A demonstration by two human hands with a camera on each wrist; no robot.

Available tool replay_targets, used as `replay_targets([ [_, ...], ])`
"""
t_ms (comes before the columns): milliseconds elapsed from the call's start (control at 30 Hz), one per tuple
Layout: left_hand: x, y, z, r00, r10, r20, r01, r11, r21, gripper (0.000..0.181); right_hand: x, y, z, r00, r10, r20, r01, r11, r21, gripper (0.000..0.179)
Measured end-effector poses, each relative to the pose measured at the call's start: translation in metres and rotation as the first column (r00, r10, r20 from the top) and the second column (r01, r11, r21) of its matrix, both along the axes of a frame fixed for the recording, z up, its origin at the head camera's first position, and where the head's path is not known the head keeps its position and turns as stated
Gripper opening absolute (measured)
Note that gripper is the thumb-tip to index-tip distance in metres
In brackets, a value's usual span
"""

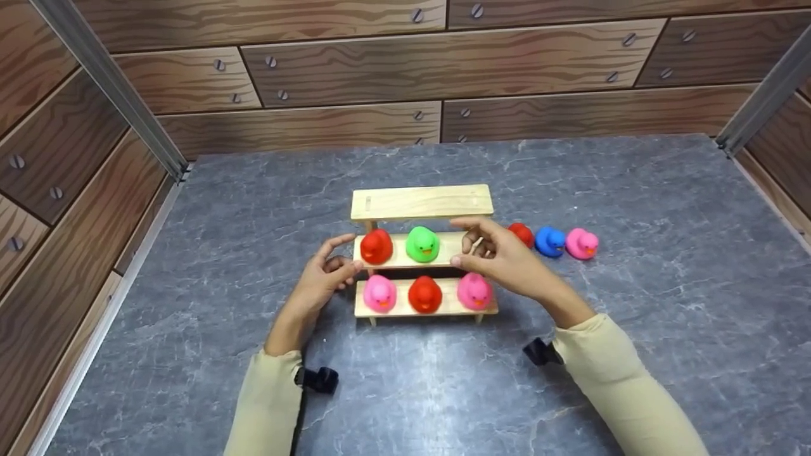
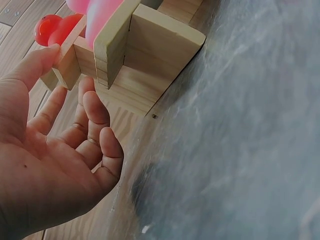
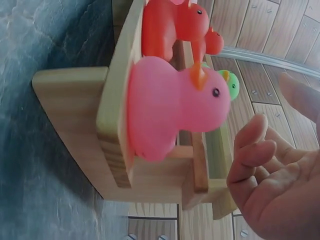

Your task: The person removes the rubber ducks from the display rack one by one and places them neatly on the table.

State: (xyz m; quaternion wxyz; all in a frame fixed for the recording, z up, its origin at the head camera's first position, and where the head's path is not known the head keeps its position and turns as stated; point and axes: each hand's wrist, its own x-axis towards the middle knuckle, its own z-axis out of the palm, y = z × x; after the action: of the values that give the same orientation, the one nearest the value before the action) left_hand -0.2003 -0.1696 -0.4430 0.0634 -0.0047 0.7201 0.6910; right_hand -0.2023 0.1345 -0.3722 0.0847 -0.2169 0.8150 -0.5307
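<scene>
In the head view, we have the three-tier wooden stand [image 1: 421, 201] between both hands, its long axis running left to right. The middle shelf [image 1: 398, 251] is bare at its right end, right beside the right hand [image 1: 504, 256]. Loose rubber ducks [image 1: 550, 242] limit room rightward; the tabletop [image 1: 222, 253] lies open leftward and in front.

In the left wrist view, we see the left hand [image 2: 60, 160] pinch the middle shelf's left end.

In the right wrist view, we find the right hand's fingers loosely bent, holding nothing, near the pink rubber duck [image 3: 155, 107].

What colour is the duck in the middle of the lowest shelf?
Red. The middle duck on the lowest shelf shows best in the head view.
</scene>
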Motion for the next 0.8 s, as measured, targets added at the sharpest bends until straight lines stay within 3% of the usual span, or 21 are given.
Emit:
replay_targets([
  [200,0.000,0.000,0.000,1.000,0.002,0.003,-0.002,1.000,-0.001,0.056,-0.003,-0.008,-0.002,1.000,-0.014,-0.010,0.014,1.000,0.007,0.050],
  [800,0.000,0.000,0.001,1.000,0.000,-0.008,0.000,1.000,-0.017,0.054,-0.009,-0.030,0.000,0.998,0.001,0.062,-0.006,0.997,0.071,0.053],
])
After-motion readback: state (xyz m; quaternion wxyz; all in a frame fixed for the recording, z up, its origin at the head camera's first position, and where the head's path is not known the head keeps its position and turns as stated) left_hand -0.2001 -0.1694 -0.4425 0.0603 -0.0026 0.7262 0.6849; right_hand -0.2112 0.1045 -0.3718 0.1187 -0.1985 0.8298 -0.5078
